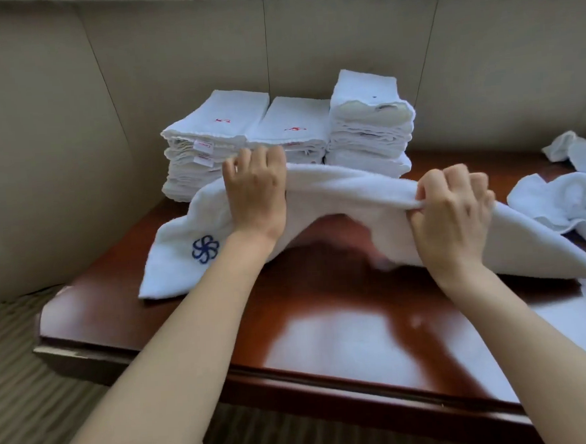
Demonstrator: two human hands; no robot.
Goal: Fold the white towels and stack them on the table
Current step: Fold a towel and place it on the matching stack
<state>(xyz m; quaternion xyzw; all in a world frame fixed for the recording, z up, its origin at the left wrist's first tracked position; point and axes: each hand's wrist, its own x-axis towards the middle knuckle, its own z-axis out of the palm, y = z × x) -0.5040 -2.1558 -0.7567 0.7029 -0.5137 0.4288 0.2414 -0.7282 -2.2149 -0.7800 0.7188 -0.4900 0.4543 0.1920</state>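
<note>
White terry cloth fills both our hands: we lift a towel (345, 198) by its upper fold above a glossy reddish-brown table (325, 329). Our left hand (255, 186) curls its fingers over the fold at about 11 o'clock from the table's centre, and our right hand (455, 205) pinches the same fold at about 2 o'clock, knuckles toward us. Between the hands the cloth arches up clear of the wood; its ends droop down to the tabletop at 9 and 3 o'clock. A blue pinwheel emblem (206, 249) marks the left end. Behind the towel, at 12 o'clock, three stacks of folded white towels (289, 132) stand side by side against a beige padded wall (171, 57), the right stack tallest. At 3 o'clock, near the table's right edge, loose crumpled towels (565, 201) lie unfolded.
</note>
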